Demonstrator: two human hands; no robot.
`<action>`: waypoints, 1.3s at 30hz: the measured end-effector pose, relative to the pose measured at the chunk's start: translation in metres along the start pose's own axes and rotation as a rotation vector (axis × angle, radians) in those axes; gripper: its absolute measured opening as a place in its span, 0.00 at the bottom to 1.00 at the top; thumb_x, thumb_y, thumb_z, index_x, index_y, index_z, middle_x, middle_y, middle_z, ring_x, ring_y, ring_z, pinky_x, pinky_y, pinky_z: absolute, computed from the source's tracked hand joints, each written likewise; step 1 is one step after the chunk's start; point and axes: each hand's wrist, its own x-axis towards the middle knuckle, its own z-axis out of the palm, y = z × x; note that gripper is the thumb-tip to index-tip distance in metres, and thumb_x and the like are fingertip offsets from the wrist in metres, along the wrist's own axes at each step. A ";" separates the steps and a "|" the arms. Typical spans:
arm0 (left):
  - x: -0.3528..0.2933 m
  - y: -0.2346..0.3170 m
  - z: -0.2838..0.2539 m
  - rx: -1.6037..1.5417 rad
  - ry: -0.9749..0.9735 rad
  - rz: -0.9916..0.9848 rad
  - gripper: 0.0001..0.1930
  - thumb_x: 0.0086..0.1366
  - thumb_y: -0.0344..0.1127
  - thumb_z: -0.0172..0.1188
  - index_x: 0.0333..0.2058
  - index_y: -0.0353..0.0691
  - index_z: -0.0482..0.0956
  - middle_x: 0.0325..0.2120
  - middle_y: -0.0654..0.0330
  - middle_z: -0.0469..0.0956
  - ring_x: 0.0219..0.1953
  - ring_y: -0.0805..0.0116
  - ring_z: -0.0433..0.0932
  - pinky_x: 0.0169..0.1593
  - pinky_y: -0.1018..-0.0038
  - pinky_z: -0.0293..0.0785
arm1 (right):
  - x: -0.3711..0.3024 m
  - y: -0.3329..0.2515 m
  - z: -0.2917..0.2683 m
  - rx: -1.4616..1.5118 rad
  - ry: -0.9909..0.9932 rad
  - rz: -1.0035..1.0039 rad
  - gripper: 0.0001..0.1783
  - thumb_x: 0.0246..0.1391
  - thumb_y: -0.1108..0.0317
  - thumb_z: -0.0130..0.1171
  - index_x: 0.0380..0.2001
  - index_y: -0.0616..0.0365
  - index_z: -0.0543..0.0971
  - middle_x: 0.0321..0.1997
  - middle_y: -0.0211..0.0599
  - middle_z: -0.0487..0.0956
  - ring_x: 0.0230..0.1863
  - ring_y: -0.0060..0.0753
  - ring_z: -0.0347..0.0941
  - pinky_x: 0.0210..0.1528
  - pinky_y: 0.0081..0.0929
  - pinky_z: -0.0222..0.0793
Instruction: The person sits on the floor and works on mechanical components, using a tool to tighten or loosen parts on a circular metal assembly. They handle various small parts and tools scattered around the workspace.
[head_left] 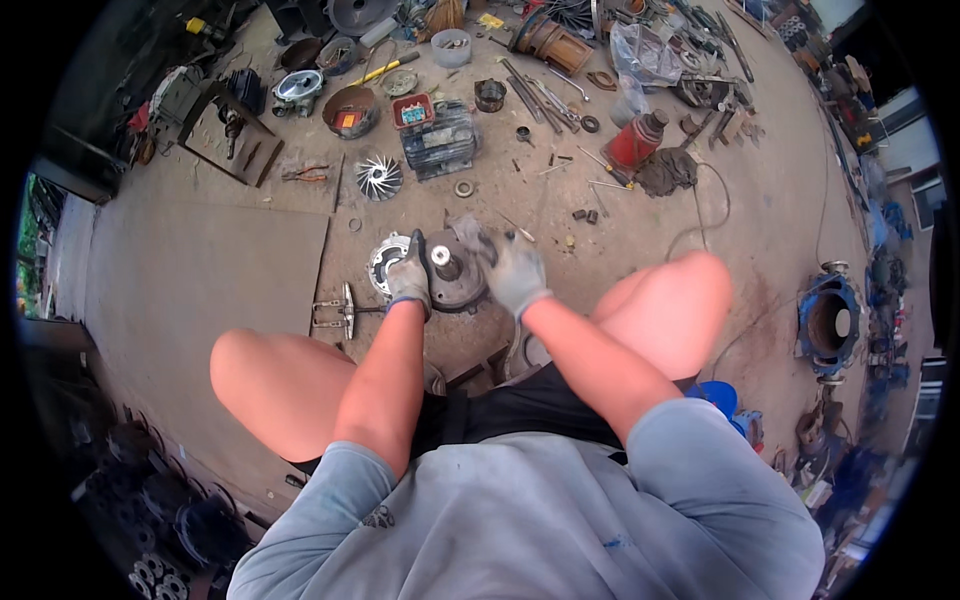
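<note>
Both hands were right in on it! The round grey metal flange with a thick shaft standing up out of it (466, 289) sat on the dusty concrete floor (590, 240), squarely between the person's bare knees. In from the left came the left hand in a dirty grey work glove (408, 276), fingers pointing away from the body along the flange's near-left side; across it, the right hand in a matching grey glove (516, 277) was up at the right edge. Was either grip closed on the metal? From above, you could not tell. Just beyond the left glove lay a silver ring-shaped metal cover (375, 264), with a steel puller with a crossbar (348, 311) below it. Farther out sat a silver bladed fan wheel (379, 177), a ribbed grey motor body (440, 145) and, off to the right, a red bottle jack (633, 146).
</note>
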 end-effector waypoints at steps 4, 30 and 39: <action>0.007 0.007 0.021 0.034 0.106 0.022 0.28 0.80 0.49 0.40 0.73 0.49 0.57 0.49 0.35 0.82 0.54 0.40 0.82 0.57 0.54 0.76 | -0.045 -0.007 0.023 -0.147 -0.069 -0.117 0.21 0.58 0.55 0.66 0.53 0.46 0.83 0.49 0.55 0.79 0.49 0.59 0.80 0.52 0.50 0.78; -0.014 0.005 0.009 0.196 0.166 0.218 0.27 0.78 0.39 0.39 0.74 0.56 0.59 0.31 0.42 0.85 0.35 0.43 0.86 0.43 0.50 0.80 | 0.071 0.115 -0.166 -0.741 -0.026 0.037 0.22 0.50 0.53 0.71 0.47 0.48 0.86 0.48 0.48 0.84 0.50 0.54 0.81 0.57 0.44 0.78; -0.018 0.027 0.019 0.269 0.010 0.311 0.26 0.78 0.41 0.39 0.72 0.63 0.65 0.44 0.43 0.85 0.46 0.43 0.85 0.53 0.53 0.79 | 0.068 0.131 -0.293 -0.868 0.229 0.508 0.53 0.48 0.42 0.73 0.71 0.56 0.64 0.67 0.57 0.73 0.67 0.58 0.70 0.65 0.51 0.69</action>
